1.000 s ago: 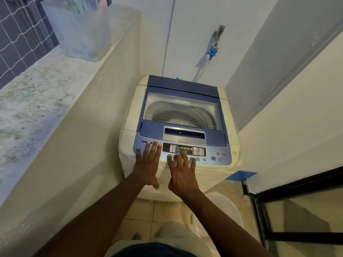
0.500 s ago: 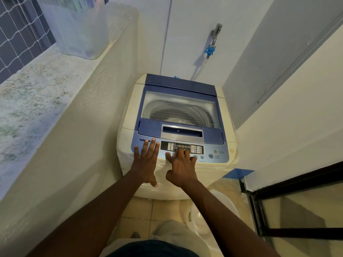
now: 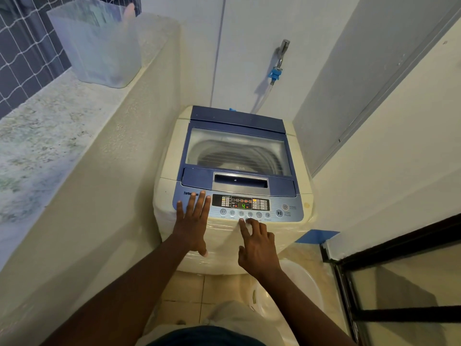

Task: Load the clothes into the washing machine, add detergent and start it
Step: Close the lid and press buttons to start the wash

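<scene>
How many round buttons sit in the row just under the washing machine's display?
6 in the row: at the left end, then and, running right. The right hand has fingertips at the row's lower edge, hiding none fully.

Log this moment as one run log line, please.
stage: setting cycle | washing machine lid: closed | left hand: flat on control panel | right hand: fingertips at button row | display: lit

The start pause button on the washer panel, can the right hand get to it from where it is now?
Probably yes. The right hand sits at the panel's lower button row, and the start pause button lies just to its right with nothing between them.
</scene>
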